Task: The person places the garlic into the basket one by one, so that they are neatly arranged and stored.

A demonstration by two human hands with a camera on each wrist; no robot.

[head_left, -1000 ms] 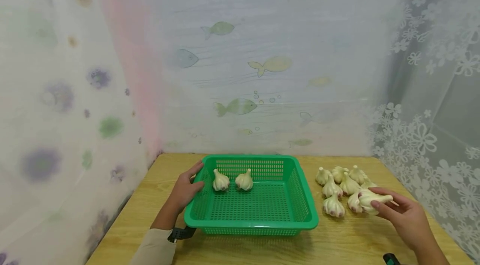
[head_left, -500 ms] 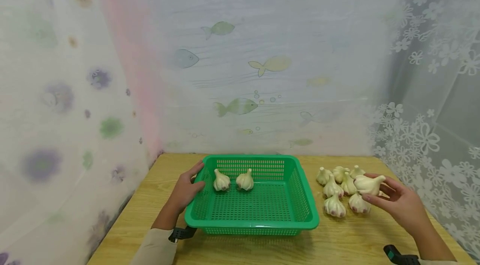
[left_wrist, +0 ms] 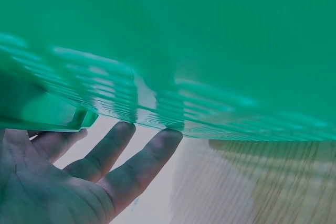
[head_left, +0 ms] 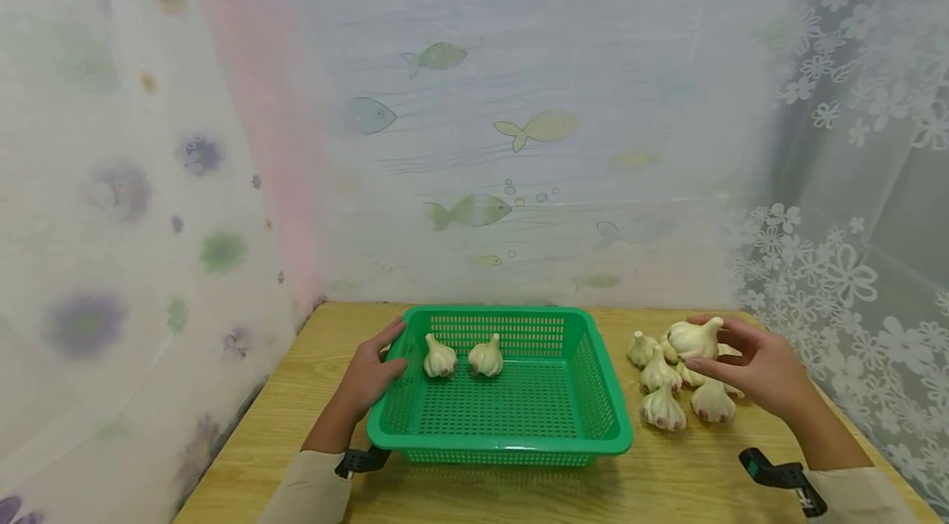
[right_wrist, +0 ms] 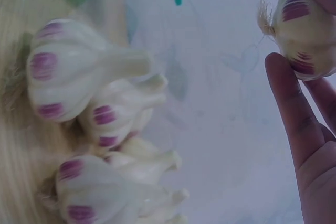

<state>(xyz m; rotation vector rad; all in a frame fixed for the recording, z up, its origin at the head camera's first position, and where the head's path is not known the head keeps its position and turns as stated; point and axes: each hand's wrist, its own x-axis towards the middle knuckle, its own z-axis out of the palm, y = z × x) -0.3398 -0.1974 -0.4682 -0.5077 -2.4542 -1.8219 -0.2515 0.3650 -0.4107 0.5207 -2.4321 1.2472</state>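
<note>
My right hand (head_left: 764, 363) pinches a garlic bulb (head_left: 694, 339) between thumb and fingers, above the heap of bulbs on the right. In the right wrist view the held garlic bulb (right_wrist: 307, 30) shows purple streaks and a tuft of roots. At the left side of a green plastic basket (head_left: 504, 443) is my left hand (head_left: 368, 371), its thumb over the rim. The left wrist view shows its fingers (left_wrist: 142, 161) extended, tips against the slotted wall. Two garlic bulbs (head_left: 440, 357) sit upright inside the basket, toward the back left.
Several more garlic bulbs (head_left: 663, 409) stand close together on the wooden table (head_left: 667, 483), right of the basket. The held bulb and right hand hide part of that heap. A patterned curtain (head_left: 534, 244) hangs behind the table, with others at both sides.
My right hand has lifted the garlic bulb from the front of the heap and carried it up and leftward over the other bulbs. The left hand and basket stay put.
</note>
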